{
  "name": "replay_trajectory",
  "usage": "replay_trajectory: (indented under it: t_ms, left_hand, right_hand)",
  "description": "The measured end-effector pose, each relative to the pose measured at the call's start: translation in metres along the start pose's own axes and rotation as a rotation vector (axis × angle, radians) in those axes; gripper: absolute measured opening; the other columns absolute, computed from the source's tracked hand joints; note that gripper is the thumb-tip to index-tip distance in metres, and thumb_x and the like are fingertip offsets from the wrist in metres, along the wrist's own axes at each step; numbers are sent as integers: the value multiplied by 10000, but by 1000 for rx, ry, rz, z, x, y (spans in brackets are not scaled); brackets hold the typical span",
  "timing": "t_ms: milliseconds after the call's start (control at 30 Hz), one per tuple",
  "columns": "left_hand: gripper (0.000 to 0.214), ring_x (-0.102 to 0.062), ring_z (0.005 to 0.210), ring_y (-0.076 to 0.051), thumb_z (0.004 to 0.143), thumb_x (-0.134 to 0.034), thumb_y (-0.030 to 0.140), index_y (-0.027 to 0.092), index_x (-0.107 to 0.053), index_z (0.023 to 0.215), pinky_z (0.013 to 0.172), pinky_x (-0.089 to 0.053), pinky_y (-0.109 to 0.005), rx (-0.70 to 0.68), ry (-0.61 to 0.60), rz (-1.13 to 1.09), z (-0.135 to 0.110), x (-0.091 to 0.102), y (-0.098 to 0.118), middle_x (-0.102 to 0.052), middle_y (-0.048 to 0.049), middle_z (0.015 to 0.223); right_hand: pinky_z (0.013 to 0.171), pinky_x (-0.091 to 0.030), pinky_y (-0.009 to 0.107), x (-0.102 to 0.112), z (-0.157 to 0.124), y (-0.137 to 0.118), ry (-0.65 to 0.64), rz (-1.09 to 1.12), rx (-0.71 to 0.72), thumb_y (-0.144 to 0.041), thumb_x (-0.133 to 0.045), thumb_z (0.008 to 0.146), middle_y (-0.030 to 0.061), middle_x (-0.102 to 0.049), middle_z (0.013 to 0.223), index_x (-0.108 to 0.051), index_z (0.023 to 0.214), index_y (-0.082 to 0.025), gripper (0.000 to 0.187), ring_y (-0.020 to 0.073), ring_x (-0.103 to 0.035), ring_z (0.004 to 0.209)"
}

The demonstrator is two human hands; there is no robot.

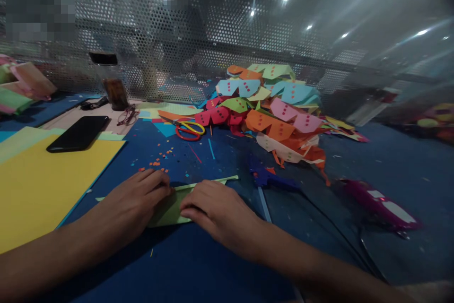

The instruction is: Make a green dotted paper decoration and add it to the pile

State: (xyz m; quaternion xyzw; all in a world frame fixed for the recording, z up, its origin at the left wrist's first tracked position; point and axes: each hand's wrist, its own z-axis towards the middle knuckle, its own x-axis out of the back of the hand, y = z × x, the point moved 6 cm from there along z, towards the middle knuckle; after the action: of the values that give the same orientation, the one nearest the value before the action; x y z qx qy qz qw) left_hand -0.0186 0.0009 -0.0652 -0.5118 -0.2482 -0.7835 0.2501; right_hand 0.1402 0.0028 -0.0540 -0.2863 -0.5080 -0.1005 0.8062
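A light green sheet of paper lies folded on the blue table in front of me. My left hand presses down on its left part with the fingers curled together. My right hand rests on its right part, fingers bent and pressing the fold. Most of the sheet is hidden beneath both hands. Only a thin strip of its upper edge shows, running out to the right.
A pile of folded coloured paper shapes sits behind. Red and yellow scissors, a black phone, a large yellow sheet, a blue glue gun, a magenta tool and glasses lie around. Perforated metal screen behind.
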Motion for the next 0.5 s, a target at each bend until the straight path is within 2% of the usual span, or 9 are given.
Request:
replay_trajectory:
  t_ms: [133,300,367,500]
  left_hand:
    - [339,-633,897,-248,897,-415,13,177,-667,1055,787,-528,-387,-53,-54,87,-7,-2,7,-675,-103,1030]
    - [387,-677,913,-234,913,-402,21,160,-621,1201,769,-525,-369,-135,12,141,-12,12,17,-726,-96,1089]
    - [356,-688,945,-232,970,-403,81,185,-615,1236,780,-520,-372,-137,7,147,-13,16,20,-740,-77,1113]
    - [318,-699,973,-223,1048,-445,307,249,-605,1316,806,-505,-369,-140,-20,141,-15,20,23,-742,-52,1174]
  right_hand:
    - [853,-465,283,3,0,-4,-51,5,18,-325,-592,1015,37,-711,1005,-687,1049,-183,174,170,-627,938]
    - [890,-457,306,9,-2,-9,-103,-62,23,-356,-625,990,56,-687,1044,-679,1116,-174,228,184,-604,989]
    - [895,-455,317,10,-2,-10,-126,-100,16,-351,-612,998,59,-676,1042,-681,1120,-178,223,187,-596,991]
    - [874,-447,337,10,-2,-10,-142,-171,23,-365,-550,1029,62,-662,1037,-687,1110,-189,237,195,-587,976]
